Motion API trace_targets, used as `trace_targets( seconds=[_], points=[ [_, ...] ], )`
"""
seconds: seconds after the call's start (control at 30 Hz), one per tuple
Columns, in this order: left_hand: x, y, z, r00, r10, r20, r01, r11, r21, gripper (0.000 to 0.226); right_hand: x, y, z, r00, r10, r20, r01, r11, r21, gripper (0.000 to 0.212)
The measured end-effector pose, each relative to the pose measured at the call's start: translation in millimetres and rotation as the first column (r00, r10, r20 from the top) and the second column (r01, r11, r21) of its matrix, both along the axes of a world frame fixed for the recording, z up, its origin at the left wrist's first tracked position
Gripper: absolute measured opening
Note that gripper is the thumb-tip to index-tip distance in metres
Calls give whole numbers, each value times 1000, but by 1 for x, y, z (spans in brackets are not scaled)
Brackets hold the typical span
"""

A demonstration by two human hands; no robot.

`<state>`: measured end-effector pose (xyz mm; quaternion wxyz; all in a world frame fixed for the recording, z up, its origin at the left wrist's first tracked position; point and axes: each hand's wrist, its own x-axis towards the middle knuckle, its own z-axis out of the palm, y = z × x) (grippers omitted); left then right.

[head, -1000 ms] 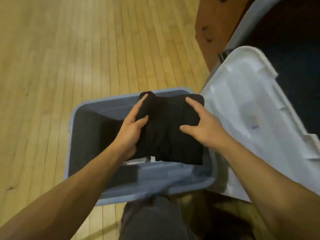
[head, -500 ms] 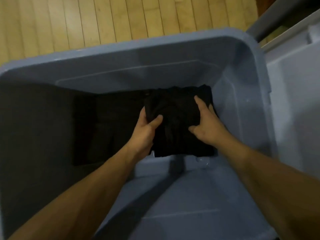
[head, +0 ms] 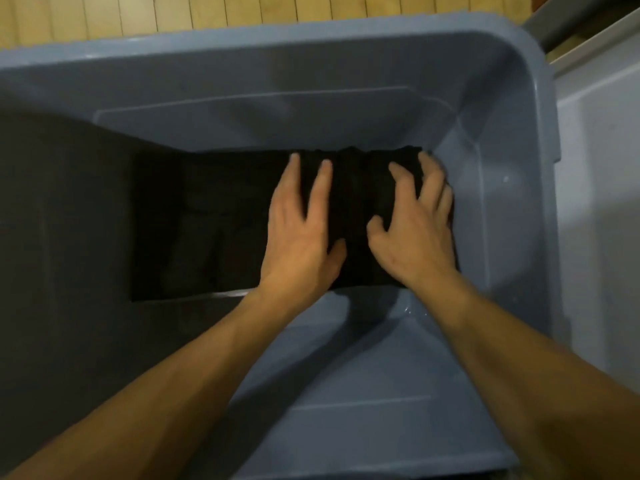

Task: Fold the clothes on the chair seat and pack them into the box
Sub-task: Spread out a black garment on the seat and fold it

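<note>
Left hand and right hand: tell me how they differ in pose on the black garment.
The left hand lies flat with straight fingers pointing away, while the right hand has its fingers bent and spread. The left hand rests nearer the middle of the box; the right hand sits at the folded black garment's right edge, close to the box wall. Both rest palm down on the garment at the box bottom.

Box [head: 502, 109]: on the floor [head: 207, 12], lid [head: 602, 174] just beside it on the right.
Folded garment [head: 356, 216]: in the box, right side of bottom.
Other clothes [head: 197, 223]: in the box, left of it, touching.
Left hand [head: 301, 233], right hand [head: 415, 230]: side by side on the folded garment.
</note>
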<state>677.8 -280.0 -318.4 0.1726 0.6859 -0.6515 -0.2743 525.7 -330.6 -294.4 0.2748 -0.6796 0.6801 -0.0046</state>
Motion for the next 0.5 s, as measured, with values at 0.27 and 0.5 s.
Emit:
trace_targets(
  seconds=[0.27,0.5],
  points=[
    [16,-38,-55,724,-591,354,496,804,328,126,-17,24,-36,921,336,-196,-310,938,154,86],
    [22,-61,-57,628,-657,418,413,736,536,147,-12,-4,-61,998,35,-58,-4,885,466,80]
  ],
)
